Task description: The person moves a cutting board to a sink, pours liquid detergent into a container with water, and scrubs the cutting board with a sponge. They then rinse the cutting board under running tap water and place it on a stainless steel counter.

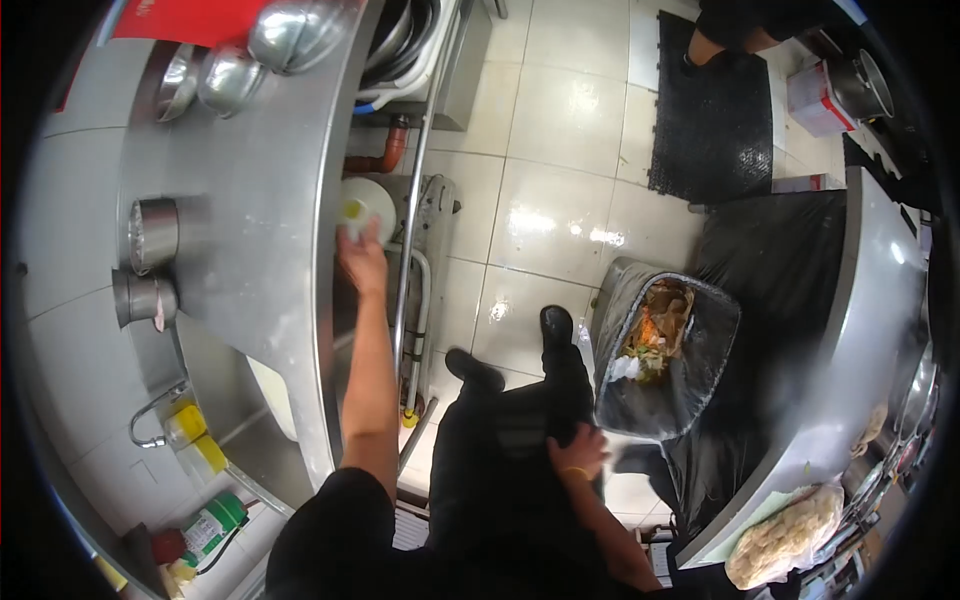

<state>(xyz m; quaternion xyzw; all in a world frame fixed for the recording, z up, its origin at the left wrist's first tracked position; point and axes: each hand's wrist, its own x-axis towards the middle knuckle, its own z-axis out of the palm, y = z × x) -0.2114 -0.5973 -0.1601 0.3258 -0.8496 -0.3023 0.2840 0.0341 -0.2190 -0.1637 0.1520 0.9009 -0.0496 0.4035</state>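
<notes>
My left hand [362, 258] reaches down beside the steel counter's edge. Its fingers close on a white rounded container [378, 208] with a yellow-green spot near its top, which sits low under the counter. The counter edge hides part of this container, and its exact kind is unclear. My right hand [580, 452], with a yellow band at the wrist, lies against my thigh with fingers apart, holding nothing.
A lined trash bin [722, 330] with food scraps stands right of my legs. Steel bowls [230, 80] and pots [155, 235] sit on the left counter [260, 200], above a sink [235, 400]. A metal rail [412, 230] runs along its front. A bagged food item [785, 540] rests on the right counter. Someone's leg [705, 48] shows behind.
</notes>
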